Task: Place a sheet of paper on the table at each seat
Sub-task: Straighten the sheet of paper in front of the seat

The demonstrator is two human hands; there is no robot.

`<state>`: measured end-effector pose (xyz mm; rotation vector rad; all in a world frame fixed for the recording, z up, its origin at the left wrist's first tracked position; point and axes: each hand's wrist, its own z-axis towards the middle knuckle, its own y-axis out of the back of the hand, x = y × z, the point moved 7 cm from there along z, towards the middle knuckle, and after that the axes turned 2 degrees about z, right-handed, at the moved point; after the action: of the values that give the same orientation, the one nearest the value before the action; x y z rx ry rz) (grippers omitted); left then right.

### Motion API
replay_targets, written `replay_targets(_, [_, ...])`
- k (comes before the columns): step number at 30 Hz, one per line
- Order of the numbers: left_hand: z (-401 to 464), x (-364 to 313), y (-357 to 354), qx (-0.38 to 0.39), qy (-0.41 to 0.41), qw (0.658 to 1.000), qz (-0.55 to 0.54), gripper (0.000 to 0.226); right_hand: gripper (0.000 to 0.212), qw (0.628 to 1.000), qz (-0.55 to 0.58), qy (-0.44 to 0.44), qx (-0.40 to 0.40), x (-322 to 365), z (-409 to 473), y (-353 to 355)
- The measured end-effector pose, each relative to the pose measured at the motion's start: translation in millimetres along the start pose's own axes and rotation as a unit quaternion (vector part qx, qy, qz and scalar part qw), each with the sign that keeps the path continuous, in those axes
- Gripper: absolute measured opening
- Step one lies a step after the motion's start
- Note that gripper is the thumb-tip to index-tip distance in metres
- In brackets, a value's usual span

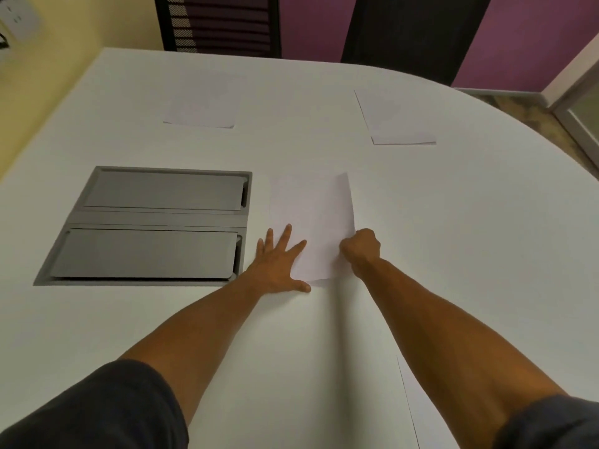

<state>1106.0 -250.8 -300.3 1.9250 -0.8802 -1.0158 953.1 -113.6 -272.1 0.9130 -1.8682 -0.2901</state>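
Pinning the paper stack [312, 222] under our spread left hand [278, 265], our curled right hand [360, 249] should peel one sheet by its edge.

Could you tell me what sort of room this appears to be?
Most likely an office meeting room: a large white table with a built-in grey cable hatch, and office chairs drawn up along its far side.

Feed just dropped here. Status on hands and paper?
Left hand flat on centre sheet. Right hand fisted on its right edge. Two sheets at far seats. Nothing blocking.
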Motion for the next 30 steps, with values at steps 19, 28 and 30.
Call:
replay_targets(19, [-298, 178, 99, -0.245, 0.311, 0.862, -0.316, 0.019, 0.019, 0.946, 0.116, 0.024, 0.303, -18, -284, -115])
replay_targets(28, [-443, 219, -2, -0.191, 0.433, 0.855, -0.212, 0.034, 0.028, 0.931, -0.107, 0.108, 0.333, -79, -393, -189])
replay_targets(30, [-461, 223, -23, -0.157, 0.462, 0.851, -0.192, 0.028, 0.031, 0.918, -0.157, 0.113, 0.345, -95, -404, -201])
